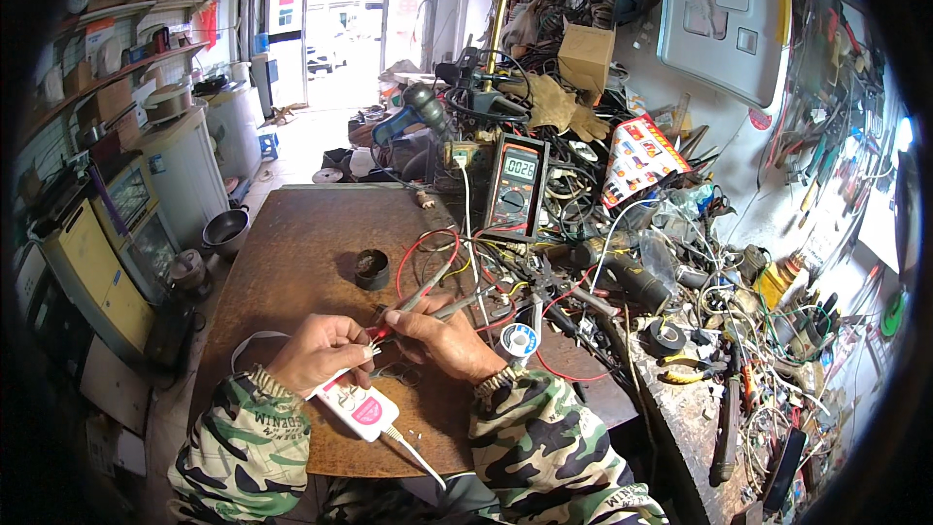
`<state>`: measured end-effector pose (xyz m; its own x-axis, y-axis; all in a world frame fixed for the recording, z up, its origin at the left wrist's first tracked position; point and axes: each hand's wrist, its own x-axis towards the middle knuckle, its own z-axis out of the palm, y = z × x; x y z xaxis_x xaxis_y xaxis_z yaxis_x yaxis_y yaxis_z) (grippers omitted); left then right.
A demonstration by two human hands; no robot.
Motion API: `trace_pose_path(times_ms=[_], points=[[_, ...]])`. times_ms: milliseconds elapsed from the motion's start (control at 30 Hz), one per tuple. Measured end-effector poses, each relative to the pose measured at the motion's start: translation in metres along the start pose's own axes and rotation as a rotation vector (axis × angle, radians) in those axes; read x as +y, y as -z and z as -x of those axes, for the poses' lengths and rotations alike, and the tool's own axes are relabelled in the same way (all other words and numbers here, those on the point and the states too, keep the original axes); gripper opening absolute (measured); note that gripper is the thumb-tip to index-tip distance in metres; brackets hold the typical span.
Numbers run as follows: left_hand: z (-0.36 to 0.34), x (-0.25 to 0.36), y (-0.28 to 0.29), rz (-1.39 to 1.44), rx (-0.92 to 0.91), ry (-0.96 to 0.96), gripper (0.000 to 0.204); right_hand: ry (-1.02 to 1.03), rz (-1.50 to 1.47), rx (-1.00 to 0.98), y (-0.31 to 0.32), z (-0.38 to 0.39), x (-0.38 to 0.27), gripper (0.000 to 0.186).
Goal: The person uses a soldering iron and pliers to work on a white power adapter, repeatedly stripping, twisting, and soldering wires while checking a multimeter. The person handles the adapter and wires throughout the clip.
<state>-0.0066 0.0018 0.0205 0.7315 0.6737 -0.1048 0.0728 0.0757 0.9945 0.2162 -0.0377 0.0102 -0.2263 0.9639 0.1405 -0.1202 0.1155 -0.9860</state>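
Observation:
My left hand (321, 350) is closed, pinching thin wire ends over a white plastic box (360, 408) with a pink label. A white cord leaves the box's lower end. My right hand (447, 338) is closed around the multimeter test probes (432, 284), and a red tip points at the wires in my left fingers. Whether the tip touches a wire is too small to tell. The multimeter (515, 185) stands upright in a dark case at the table's far right, its display lit. Red leads loop from it across the table.
A small dark round tin (371, 269) sits ahead of my hands on the brown table (292, 243). Beside my right hand stands a solder spool (520, 340). Tangled wires, pliers (690, 369) and tools crowd the right side. A dark pot (226, 230) is on the left.

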Motion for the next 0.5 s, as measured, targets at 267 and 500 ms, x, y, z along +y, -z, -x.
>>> trace_pose_path(times_ms=[267,500], points=[[-0.0009,-0.0033,0.0005,0.05,0.003,0.009,0.017,-0.005,0.023,0.021,0.0,0.001,-0.001,0.031],[-0.0015,-0.0021,0.0,0.048,0.003,0.011,0.016,0.017,0.024,0.022,-0.0006,0.0012,-0.0022,0.032]])
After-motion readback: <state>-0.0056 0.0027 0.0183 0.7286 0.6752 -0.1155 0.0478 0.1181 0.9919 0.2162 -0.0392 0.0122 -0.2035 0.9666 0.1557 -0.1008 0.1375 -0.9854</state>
